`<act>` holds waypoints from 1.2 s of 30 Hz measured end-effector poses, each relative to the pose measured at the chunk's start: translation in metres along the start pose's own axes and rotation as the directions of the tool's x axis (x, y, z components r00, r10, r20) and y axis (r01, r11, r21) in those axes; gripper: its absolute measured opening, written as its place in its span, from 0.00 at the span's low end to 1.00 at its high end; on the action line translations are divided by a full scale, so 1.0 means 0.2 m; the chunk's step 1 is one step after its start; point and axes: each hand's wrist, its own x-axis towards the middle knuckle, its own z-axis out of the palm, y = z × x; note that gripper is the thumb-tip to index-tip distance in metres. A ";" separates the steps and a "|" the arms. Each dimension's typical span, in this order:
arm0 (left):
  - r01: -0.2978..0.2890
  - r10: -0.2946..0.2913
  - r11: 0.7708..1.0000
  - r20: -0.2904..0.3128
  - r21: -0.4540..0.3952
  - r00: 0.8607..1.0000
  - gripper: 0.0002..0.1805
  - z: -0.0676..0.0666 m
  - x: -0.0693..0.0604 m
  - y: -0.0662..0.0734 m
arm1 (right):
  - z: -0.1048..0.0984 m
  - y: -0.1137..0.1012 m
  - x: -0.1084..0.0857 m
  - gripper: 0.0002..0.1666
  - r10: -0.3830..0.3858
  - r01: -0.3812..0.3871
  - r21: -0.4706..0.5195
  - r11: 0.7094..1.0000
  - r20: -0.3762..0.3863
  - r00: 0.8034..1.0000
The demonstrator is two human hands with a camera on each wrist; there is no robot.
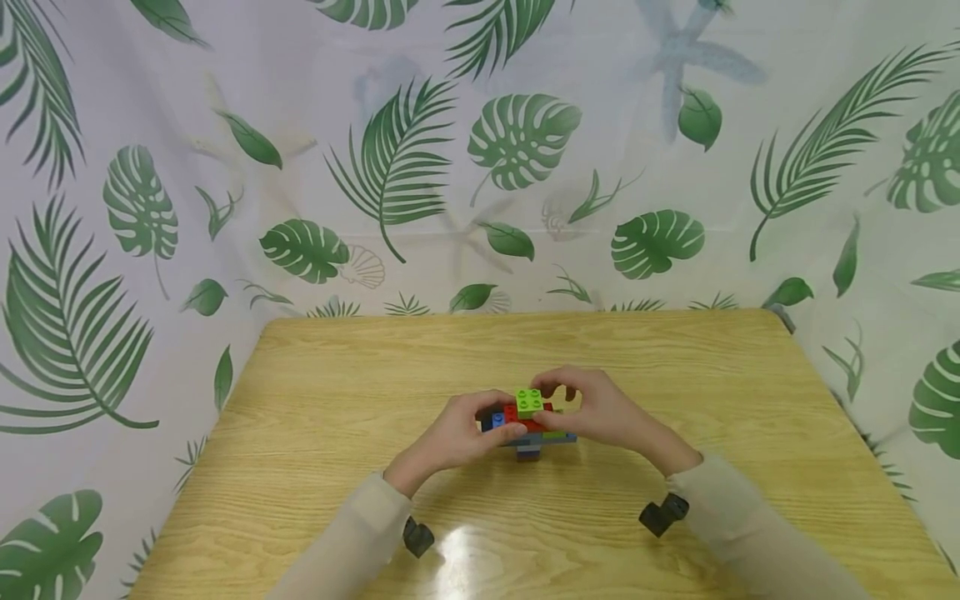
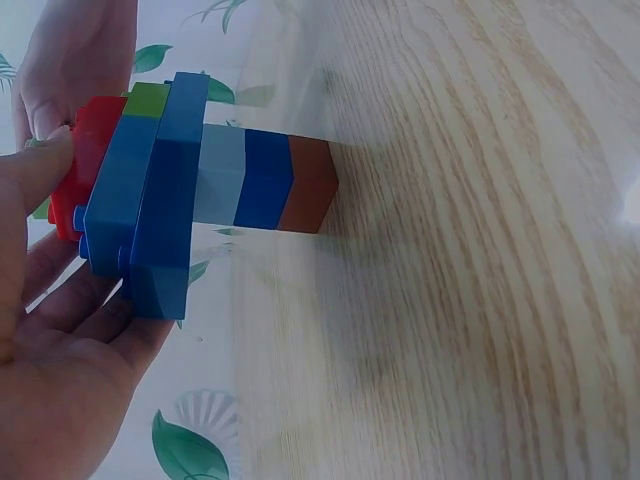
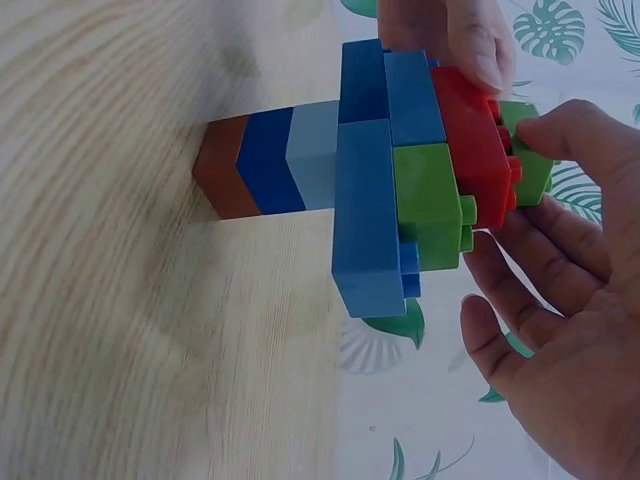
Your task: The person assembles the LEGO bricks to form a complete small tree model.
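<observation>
A stack of toy building bricks stands upright on the table, between both hands. Its narrow column shows a brown brick, a dark blue brick and a light blue brick. Wider blue bricks spread above, then a green brick and a red brick. At the top is a lime green brick; whether it is fully seated cannot be told. My left hand grips the stack's left side, thumb in front, fingers behind. With thumb and fingers, my right hand pinches the lime brick.
The wooden table reaches back to a white curtain printed with green leaves. A small black device sits at the left wrist, and another black device at the right one.
</observation>
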 end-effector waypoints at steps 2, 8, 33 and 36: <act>0.001 -0.001 1.000 0.000 -0.003 1.000 0.22 0.00 0.00 0.00 | 0.00 0.00 -0.01 0.19 0.005 -0.005 0.014 1.000 0.001 1.000; 0.006 -0.006 1.000 0.001 -0.016 1.000 0.21 0.00 -0.01 0.00 | 0.01 -0.01 -0.02 0.19 0.000 0.000 0.013 1.000 0.012 1.000; 0.043 -0.043 0.999 -0.007 -0.003 0.999 0.23 0.00 -0.01 0.00 | 0.00 -0.02 -0.02 0.17 -0.106 0.108 -0.113 0.988 0.025 0.994; 0.046 -0.046 0.999 -0.011 0.008 0.999 0.24 0.00 -0.01 0.00 | 0.00 -0.02 -0.01 0.16 -0.130 0.130 -0.127 0.983 0.015 0.991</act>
